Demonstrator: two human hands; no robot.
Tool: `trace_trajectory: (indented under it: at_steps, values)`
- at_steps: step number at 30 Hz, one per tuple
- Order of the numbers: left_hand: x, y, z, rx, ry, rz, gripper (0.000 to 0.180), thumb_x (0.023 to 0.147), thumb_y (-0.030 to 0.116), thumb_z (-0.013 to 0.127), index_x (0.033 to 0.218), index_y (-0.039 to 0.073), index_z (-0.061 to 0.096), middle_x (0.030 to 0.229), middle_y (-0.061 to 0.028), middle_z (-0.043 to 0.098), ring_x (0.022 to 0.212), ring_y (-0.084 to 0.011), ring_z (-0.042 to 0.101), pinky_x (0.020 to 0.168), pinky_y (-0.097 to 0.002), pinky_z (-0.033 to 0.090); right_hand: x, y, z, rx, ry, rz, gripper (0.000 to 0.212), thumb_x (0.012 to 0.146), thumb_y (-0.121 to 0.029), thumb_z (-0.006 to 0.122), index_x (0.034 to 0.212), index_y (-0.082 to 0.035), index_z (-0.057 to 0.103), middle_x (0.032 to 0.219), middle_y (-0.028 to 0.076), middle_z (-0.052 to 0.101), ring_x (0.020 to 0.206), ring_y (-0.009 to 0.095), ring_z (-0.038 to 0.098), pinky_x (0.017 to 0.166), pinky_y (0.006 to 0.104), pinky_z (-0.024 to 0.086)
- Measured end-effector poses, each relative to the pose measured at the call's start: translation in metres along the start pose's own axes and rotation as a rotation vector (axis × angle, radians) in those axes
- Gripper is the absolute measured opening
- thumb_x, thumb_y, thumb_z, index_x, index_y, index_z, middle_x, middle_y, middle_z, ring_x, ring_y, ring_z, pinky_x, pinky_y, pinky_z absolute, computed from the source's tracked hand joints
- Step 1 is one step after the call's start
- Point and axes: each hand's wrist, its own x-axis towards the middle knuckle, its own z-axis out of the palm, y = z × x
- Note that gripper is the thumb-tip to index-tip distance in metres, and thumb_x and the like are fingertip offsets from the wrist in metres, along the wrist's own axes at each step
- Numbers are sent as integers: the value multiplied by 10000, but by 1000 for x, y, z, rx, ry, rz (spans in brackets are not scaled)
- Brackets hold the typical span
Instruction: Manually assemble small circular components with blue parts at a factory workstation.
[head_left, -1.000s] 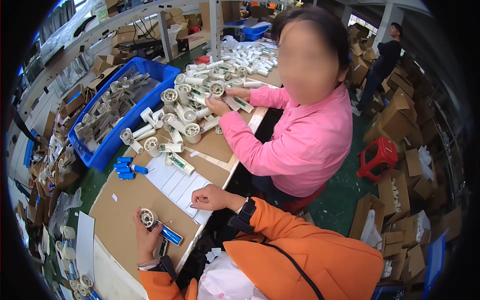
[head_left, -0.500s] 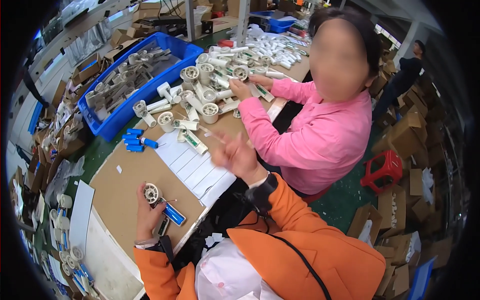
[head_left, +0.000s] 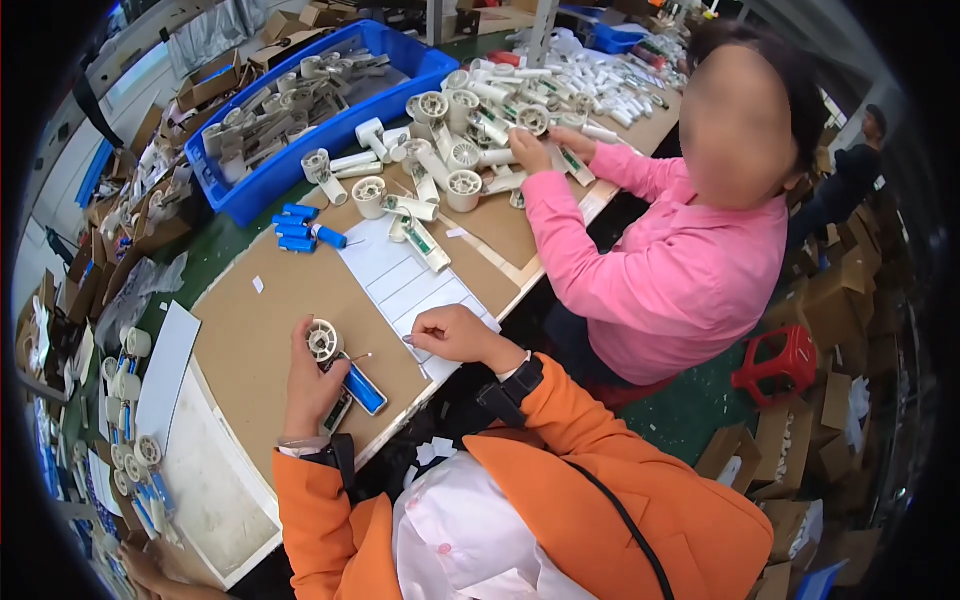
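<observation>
My left hand (head_left: 312, 390) is wrapped round a white handheld fan body, whose round fan housing (head_left: 323, 340) faces up above the board. A blue battery (head_left: 363, 388) lies in an open handle half beside my thumb, with a thin wire at its top end. My right hand (head_left: 458, 333) is over the near part of a ruled white paper sheet (head_left: 400, 275). Its thumb and fingertips are pressed together; whatever is between them is too small to make out. An open fan handle with a green circuit board (head_left: 426, 243) rests at the sheet's far end.
Several loose blue batteries (head_left: 296, 240) lie left of the sheet. Behind them stand a pile of white fan bodies (head_left: 462, 185) and a blue tray (head_left: 270, 185). At right, a co-worker in pink (head_left: 640, 260) handles fan parts. Another person's hand (head_left: 145, 570) shows at lower left.
My right hand has come down from a raised, blurred position to the paper sheet, its fingers now pinched. My left hand still holds the fan body. The whole view has shifted slightly.
</observation>
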Motion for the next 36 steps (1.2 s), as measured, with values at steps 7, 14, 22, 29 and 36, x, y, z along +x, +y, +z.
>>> trace_trajectory:
  at_steps: [7,14,22,29,36]
  values:
    - [0,-5,4,-25,-24,40,746,739,48,630,1402,59,286,1221,-162,483,1084,-255,526,921,-341,452,2,12,-28,979,79,-31,252,855,-106,595,1106,-127,608,922,56,637,576,71,462,549,231,389]
    - [-2,-9,1,-21,-16,70,751,736,42,627,1403,33,284,1258,-174,466,1130,-275,515,953,-346,437,2,18,-67,1296,278,-144,487,844,-25,538,1309,-155,475,1153,101,587,610,65,453,591,219,405]
    - [-2,16,1,-74,-41,13,745,750,9,596,1417,41,267,1281,-146,434,1103,-235,505,937,-328,440,-18,17,-22,71,166,-73,217,823,-222,701,704,-57,627,599,38,556,525,148,503,511,281,380]
    - [-2,-4,2,-79,-27,30,740,762,0,580,1426,58,260,1277,-139,436,1061,-217,514,904,-320,455,-15,19,-19,57,144,-90,222,827,-187,702,690,-44,600,582,50,519,489,152,474,485,292,358]
    - [-3,-3,4,-51,-22,43,750,769,-2,578,1437,85,250,1249,-139,459,1010,-202,537,860,-309,477,-17,17,-19,-7,144,-91,215,829,-184,702,697,-45,604,593,46,527,491,137,473,484,282,354]
